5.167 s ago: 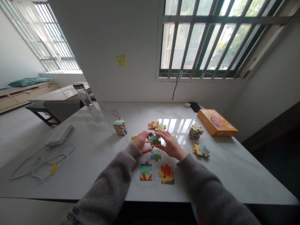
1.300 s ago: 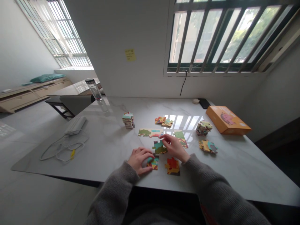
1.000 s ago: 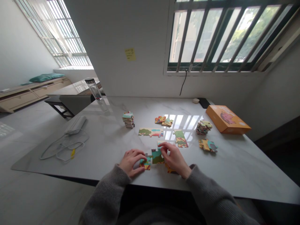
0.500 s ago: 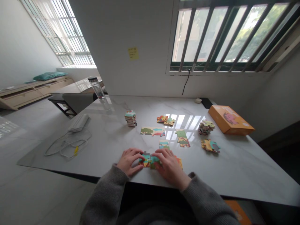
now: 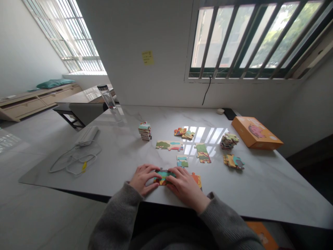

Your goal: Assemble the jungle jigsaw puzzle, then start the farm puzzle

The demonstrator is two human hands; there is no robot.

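- The left hand [image 5: 144, 179] lay palm down with its fingers loosely spread and slightly curled, its fingertips on the left end of a joined pair of teal, green and orange cardboard jigsaw pieces [image 5: 163, 177]; it pressed on them without pinching.
- The right hand [image 5: 185, 188] was also palm down and half open, its fingertips on the right end of that same pair, and covered part of it.
- The two hands were almost touching, with the pair between them, flat on the table near its front edge.
- Grey knitted sleeves [image 5: 229, 225] covered both forearms.
- An orange and yellow jigsaw piece [image 5: 197, 180] lay just beside the right hand, its lower part hidden by the fingers.
- Ahead of the hands lay a small teal and yellow jigsaw piece [image 5: 182, 161], a long assembled green and teal puzzle strip [image 5: 169, 145] and a green and yellow assembled puzzle section [image 5: 202, 153].
- A neat stack of jigsaw pieces [image 5: 145, 131] stood to the left on the white marble table [image 5: 260, 189], and a looser stack [image 5: 229, 141] stood to the right, near a flat orange cardboard box [image 5: 256, 132].
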